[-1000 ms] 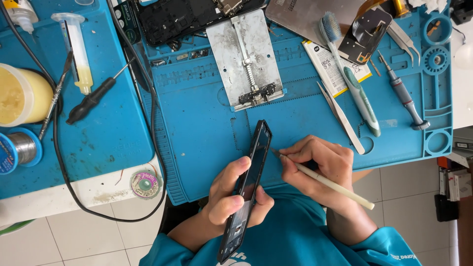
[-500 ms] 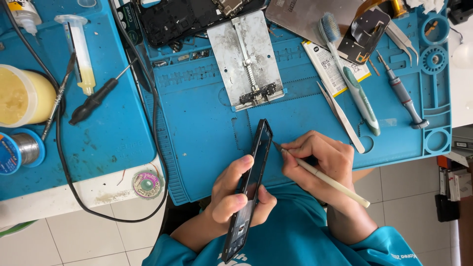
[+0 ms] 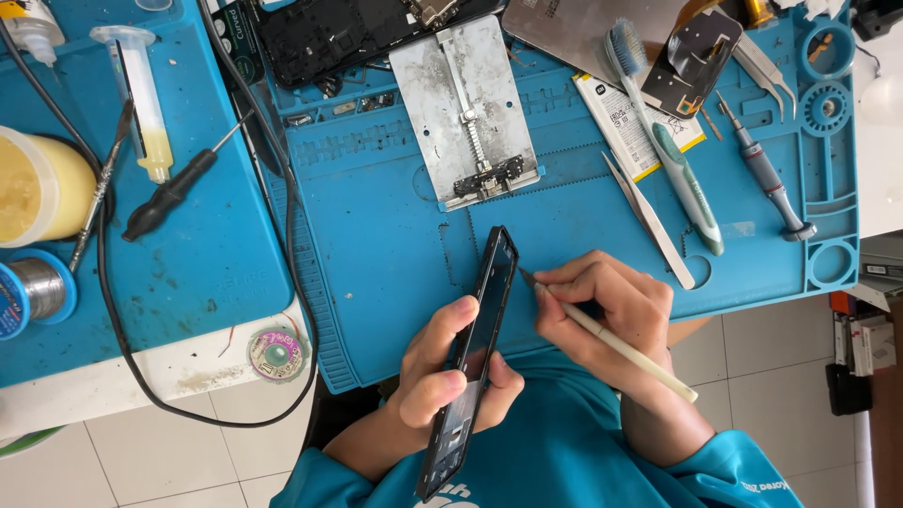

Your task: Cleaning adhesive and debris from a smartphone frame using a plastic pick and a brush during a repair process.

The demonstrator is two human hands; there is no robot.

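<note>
Phone frame [image 3: 475, 353] seen edge-on, its face not readable, lower end partly behind left hand [image 3: 442, 376] fingers [image 3: 450, 325]. Tool [image 3: 616, 343] tip at the frame too small to tell contact; mid shaft hidden inside right hand [image 3: 607, 306]. Yellow tub [image 3: 33, 188], solder spool [image 3: 28, 292] and dark board [image 3: 348, 33] cut by picture edges

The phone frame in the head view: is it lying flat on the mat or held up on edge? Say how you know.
Held on edge. The left hand grips the phone frame clear of the blue mat, its thin side facing the camera, while the right hand puts a pale tool to its edge.
</note>
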